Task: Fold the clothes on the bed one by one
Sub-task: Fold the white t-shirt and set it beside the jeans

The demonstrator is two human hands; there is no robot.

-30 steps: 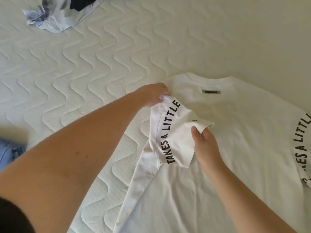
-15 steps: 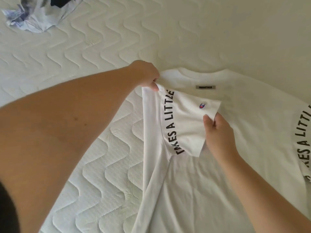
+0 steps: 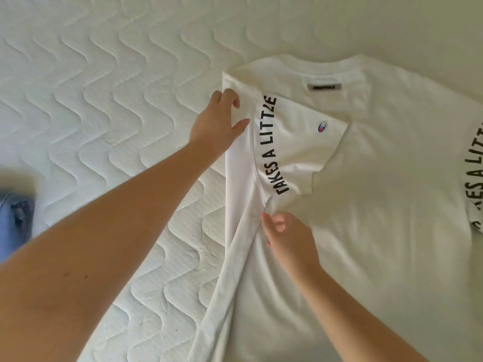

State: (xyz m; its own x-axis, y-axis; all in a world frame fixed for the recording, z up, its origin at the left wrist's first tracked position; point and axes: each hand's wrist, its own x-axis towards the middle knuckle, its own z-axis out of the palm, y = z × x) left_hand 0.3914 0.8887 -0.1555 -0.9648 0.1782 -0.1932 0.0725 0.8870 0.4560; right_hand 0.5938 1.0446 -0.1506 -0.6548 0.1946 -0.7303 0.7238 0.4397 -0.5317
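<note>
White T-shirt (image 3: 366,205) spread flat on quilted mattress (image 3: 104,113), sleeve (image 3: 295,147) folded inward. Left hand (image 3: 218,124) rests on folded edge, fingers loosely extended. Right hand (image 3: 286,239) pinches fabric just below sleeve hem.

We see single view only: head-worn wide-angle camera, looking forward and steeply down at quilted mattress (image 3: 109,105). Close range: our forearms enter from bottom edge, left hand (image 3: 218,121) and right hand (image 3: 290,239) near frame centre. White T-shirt (image 3: 379,205) fills right half, cut by right edge. Blue denim (image 3: 13,220) blurred at left edge. No second view, no overlap.
</note>
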